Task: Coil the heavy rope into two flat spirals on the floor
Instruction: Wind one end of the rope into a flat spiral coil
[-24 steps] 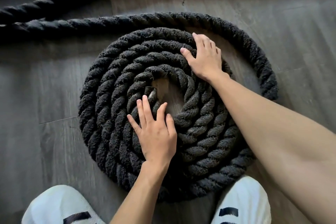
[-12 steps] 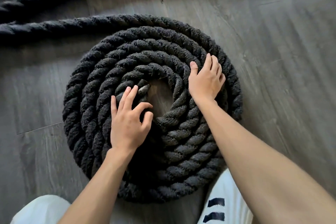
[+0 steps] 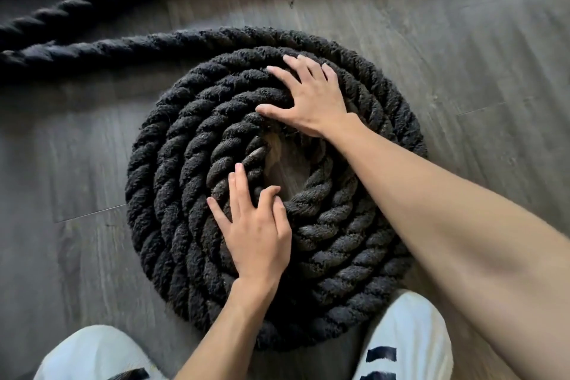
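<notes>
A thick black twisted rope lies coiled in a flat spiral [image 3: 172, 194] of several turns on the floor, with a small bare gap at its centre. My left hand [image 3: 256, 231] rests flat on the inner turns at the lower left of the centre, fingers apart. My right hand [image 3: 311, 99] presses on the top turns of the spiral, fingers spread, thumb at the inner turn. Neither hand grips the rope. The outer turn runs off to the left as a loose rope tail [image 3: 77, 51].
A second stretch of the same rope [image 3: 92, 0] crosses the top left of the grey wood-plank floor [image 3: 462, 55]. My knees in white shorts [image 3: 89, 355] sit at the bottom edge, one on each side of the spiral.
The loose outer loop on the right has been drawn tight against the spiral. My right hand moved from the right side to the top turns; my left hand shifted over the inner turns.
</notes>
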